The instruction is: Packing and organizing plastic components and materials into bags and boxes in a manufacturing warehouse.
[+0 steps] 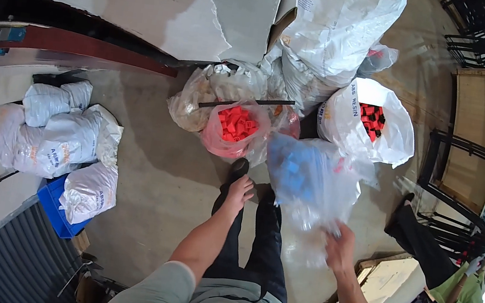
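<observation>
A clear plastic bag of blue pieces (296, 169) hangs in front of me, right of my legs. My right hand (340, 248) is closed on the bag's gathered clear end, a little blurred by motion. Over my left leg, my left hand (240, 192) holds nothing, its fingers loosely bent and the thumb apart. On the floor ahead of my feet sits a pinkish clear bag (219, 143) with red plastic pieces (238, 124) in it. A thin black bar (247, 104) lies across the bags behind it.
A white sack (396, 126) of red and black pieces stands at right, beside large stacked white sacks (345, 24). More white sacks (66, 143) and a blue crate (54, 206) are at left. Black metal frames (461, 162) and a person in green (465, 297) are at far right.
</observation>
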### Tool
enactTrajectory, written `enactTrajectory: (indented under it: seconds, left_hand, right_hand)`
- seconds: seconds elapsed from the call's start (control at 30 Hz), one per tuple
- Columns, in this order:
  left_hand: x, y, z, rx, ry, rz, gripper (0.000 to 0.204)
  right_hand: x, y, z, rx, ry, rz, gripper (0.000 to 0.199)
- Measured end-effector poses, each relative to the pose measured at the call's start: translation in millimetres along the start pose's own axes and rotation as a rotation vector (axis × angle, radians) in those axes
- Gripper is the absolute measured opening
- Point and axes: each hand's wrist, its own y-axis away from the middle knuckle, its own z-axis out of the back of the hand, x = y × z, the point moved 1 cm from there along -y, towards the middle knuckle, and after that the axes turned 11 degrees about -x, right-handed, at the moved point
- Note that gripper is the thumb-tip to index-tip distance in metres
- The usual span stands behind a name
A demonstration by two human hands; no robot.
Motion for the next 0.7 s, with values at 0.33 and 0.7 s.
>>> enactTrajectory:
  seconds: [0.33, 0.7]
  left_hand:
    - [-19, -13, -56, 0.299, -0.072, 0.320, 0.051]
    - [-52, 15, 21, 0.342, 0.215, 0.188, 0.042]
  right_hand:
    - [52, 154, 66, -0.010, -0.100, -0.112, 0.021]
    - [-20, 192, 10, -0.315, -0.624, -0.514, 0.011]
